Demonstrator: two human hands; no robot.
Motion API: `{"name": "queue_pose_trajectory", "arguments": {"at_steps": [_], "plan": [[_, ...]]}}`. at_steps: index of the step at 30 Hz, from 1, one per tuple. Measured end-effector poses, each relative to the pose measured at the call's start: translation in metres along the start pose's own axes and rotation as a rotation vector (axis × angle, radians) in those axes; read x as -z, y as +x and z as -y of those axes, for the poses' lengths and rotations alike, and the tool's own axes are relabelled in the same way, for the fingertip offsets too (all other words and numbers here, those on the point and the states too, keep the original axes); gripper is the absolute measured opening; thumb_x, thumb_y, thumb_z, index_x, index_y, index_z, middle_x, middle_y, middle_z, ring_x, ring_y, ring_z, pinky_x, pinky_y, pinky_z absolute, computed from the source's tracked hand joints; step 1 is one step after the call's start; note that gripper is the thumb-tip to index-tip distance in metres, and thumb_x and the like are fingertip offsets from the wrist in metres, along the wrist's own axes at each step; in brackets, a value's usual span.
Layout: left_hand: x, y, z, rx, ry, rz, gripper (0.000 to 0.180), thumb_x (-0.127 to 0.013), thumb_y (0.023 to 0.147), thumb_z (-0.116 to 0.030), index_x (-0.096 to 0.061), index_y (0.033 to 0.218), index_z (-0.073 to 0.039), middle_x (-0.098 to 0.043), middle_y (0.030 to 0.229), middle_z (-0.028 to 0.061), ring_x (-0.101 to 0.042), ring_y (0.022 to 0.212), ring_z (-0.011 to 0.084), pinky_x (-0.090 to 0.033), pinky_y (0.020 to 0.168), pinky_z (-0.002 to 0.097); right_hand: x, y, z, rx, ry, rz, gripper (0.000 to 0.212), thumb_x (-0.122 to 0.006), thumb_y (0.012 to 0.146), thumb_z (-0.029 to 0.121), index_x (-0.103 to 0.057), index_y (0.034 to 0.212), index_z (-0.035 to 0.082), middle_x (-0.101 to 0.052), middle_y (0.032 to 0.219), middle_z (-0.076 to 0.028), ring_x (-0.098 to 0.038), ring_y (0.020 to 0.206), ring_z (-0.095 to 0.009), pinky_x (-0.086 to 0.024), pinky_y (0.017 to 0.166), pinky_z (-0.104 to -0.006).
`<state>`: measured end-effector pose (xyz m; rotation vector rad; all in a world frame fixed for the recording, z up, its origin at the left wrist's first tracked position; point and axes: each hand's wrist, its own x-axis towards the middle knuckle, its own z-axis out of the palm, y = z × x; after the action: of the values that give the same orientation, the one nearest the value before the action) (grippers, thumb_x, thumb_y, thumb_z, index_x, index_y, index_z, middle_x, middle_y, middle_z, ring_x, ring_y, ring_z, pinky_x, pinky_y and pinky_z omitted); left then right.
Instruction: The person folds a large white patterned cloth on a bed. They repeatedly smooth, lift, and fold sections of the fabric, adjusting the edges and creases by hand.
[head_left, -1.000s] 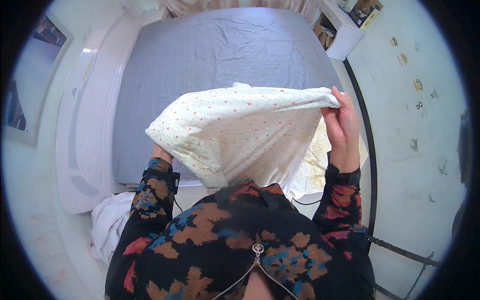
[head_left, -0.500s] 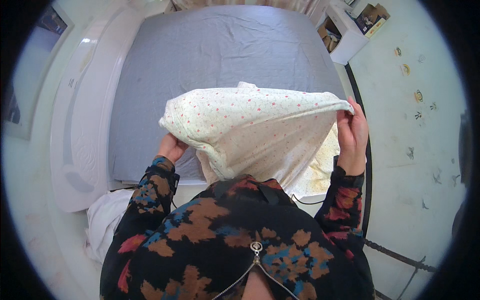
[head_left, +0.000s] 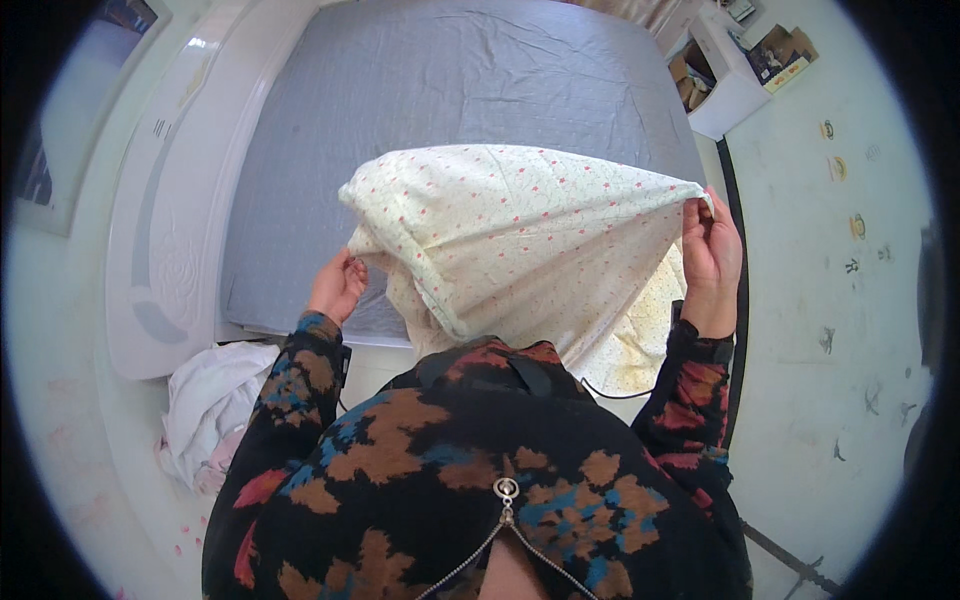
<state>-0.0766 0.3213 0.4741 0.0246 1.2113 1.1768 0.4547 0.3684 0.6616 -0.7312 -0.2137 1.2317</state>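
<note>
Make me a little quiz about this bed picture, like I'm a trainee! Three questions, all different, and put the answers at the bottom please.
1. True or false: the right hand pinches the floral-print cloth.

2. Pick one. What colour is the bedsheet?
A) bright yellow
B) greyish blue
C) dark green

3. Which of the person's hands is nearer the white carved headboard?

Key:
1. True; it grips the cloth at a corner.
2. B.
3. The left hand.

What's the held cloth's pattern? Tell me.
The cloth is whitish with scattered small red marks; head view shows it best.
</note>
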Motion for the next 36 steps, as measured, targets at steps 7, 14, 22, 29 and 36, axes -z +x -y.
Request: {"name": "queue_pose_trajectory", "arguments": {"at_steps": [7,14,22,29,36], "plan": [[-0.091,-0.073,0.08,-0.606,0.817,0.128,0.057,-0.077,0.088,-0.034,-0.052,0.123,0.003,-0.058,0.107,0.0103,-0.06,0.099,0.0234,-0.052,0.089,0.0376,0.008,-0.009,0.002,-0.127,0.006,0.115,0.019,-0.062,0.097,0.0,-0.054,0.08,0.003,-0.055,0.083,-0.005,-0.059,0.081,-0.014,-0.058,0.084,-0.0301],[-0.151,-0.014,0.056,-0.805,1.197,-0.036,0.059,-0.076,0.086,-0.034,-0.055,0.129,0.0,-0.057,0.123,0.0147,-0.058,0.114,0.0244,-0.048,0.096,0.0374,-0.019,-0.049,0.01,-0.244,-0.03,0.193,0.011,-0.056,0.101,0.0,-0.05,0.093,0.005,-0.054,0.087,-0.003,-0.061,0.079,-0.01,-0.059,0.077,-0.0252],[-0.154,0.012,0.024,-0.288,0.501,0.397,0.042,-0.058,0.102,-0.024,-0.053,0.135,0.002,-0.063,0.128,0.0143,-0.064,0.108,0.0212,-0.053,0.092,0.037,0.025,-0.047,0.023,-0.194,-0.019,0.219,0.007,-0.052,0.103,0.004,-0.055,0.099,0.0,-0.062,0.095,-0.01,-0.066,0.087,-0.016,-0.062,0.082,-0.0276],[-0.174,-0.049,0.006,-0.183,0.114,0.485,0.041,-0.05,0.107,-0.023,-0.048,0.138,0.003,-0.061,0.131,0.016,-0.062,0.119,0.025,-0.053,0.1,0.0397,0.114,0.046,0.051,-0.186,0.072,-0.016,0.012,-0.056,0.101,0.004,-0.059,0.094,-0.005,-0.065,0.092,-0.012,-0.067,0.087,-0.017,-0.06,0.08,-0.026],[-0.185,-0.086,0.006,-0.138,-0.054,0.527,0.037,-0.051,0.106,-0.02,-0.051,0.135,0.003,-0.061,0.133,0.0159,-0.062,0.118,0.0238,-0.052,0.101,0.0389,0.144,0.099,0.05,-0.171,0.005,-0.148,0.014,-0.058,0.099,0.004,-0.057,0.107,-0.007,-0.066,0.102,-0.018,-0.068,0.094,-0.028,-0.059,0.088,-0.0371]]}}
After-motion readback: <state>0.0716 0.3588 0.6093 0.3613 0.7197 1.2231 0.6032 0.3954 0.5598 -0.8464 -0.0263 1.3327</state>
